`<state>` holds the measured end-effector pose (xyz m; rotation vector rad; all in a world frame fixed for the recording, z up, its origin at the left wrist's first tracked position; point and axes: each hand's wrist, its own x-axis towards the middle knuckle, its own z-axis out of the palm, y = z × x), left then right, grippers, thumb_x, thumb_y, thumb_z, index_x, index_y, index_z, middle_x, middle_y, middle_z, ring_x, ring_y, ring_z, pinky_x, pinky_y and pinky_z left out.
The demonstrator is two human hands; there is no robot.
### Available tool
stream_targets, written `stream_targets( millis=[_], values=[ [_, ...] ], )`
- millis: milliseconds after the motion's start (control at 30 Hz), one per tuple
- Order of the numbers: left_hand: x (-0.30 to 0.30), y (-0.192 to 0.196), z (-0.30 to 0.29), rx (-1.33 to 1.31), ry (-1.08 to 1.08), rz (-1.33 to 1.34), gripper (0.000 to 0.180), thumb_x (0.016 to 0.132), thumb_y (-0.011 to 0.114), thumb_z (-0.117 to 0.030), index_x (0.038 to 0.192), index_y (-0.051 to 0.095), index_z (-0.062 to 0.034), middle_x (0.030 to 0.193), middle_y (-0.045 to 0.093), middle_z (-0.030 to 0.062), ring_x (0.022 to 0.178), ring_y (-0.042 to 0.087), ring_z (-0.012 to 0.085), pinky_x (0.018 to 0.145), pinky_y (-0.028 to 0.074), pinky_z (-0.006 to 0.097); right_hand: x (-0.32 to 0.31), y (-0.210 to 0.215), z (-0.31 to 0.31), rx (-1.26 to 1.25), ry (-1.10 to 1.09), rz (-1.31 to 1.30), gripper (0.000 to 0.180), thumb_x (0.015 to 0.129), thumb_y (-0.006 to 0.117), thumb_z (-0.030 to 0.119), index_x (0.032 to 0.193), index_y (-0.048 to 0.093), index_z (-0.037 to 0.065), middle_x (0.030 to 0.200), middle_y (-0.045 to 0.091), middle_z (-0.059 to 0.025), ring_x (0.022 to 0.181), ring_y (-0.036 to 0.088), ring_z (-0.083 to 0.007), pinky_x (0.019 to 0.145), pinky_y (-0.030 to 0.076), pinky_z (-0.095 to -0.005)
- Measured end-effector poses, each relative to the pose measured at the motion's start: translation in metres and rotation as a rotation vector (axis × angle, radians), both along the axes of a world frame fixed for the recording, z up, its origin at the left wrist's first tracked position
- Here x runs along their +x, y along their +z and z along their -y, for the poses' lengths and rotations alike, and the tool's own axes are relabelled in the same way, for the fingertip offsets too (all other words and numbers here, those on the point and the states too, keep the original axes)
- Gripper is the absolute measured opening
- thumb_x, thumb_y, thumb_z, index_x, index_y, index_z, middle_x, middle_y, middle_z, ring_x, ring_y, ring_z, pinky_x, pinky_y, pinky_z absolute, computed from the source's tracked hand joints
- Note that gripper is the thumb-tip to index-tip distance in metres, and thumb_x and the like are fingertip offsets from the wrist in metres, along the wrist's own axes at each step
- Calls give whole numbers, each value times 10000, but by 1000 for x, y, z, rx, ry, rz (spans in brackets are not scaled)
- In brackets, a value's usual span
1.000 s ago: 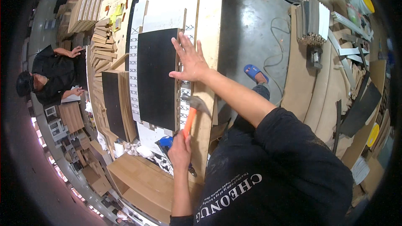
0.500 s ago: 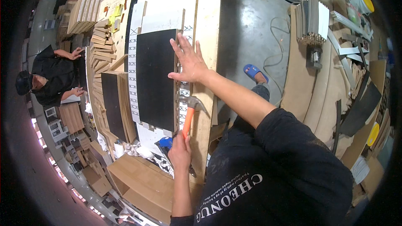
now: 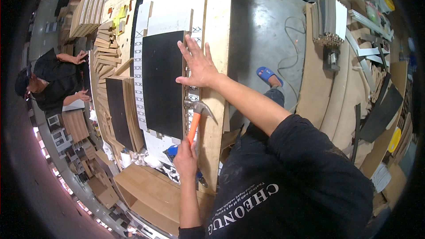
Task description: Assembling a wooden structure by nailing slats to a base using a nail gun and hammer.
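Since the earlier frame, the grey-metal, orange-handled claw hammer (image 3: 194,126) has shifted toward the near long edge of the flat, black rectangular panel (image 3: 163,88). We clench the fingers of our left hand (image 3: 185,163) around the handle, while our right hand (image 3: 198,70) lies spread over that edge, grasping nothing; whether it presses, we cannot tell. The panel lies toward the near edge of the pale wooden bench (image 3: 217,17). We judge the step as tapping the panel's edge; another tap calls for square contact, clear of our spread fingers.
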<state>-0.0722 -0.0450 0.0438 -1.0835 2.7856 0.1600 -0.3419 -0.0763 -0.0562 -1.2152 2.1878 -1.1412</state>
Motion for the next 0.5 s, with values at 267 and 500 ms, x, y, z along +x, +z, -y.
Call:
stream_targets(
  millis=[267,500],
  values=[
    [5,5,1,44,-51,90,289,895,535,-264,1116,539,-77,835,594,142,695,609,326,562,490,411,1,-3,0,-30,-25,-9,1093,690,648,535,1459,-41,179,1508,-63,-161,1401,-26,-303,1094,-19,-547],
    [-1,14,-4,43,-63,53,291,892,537,-261,1127,530,-91,815,593,132,662,605,319,536,485,406,3,-6,2,-63,-40,-12,1102,680,669,534,1461,-21,178,1508,-41,-169,1398,7,-326,1088,13,-566]
  ],
)
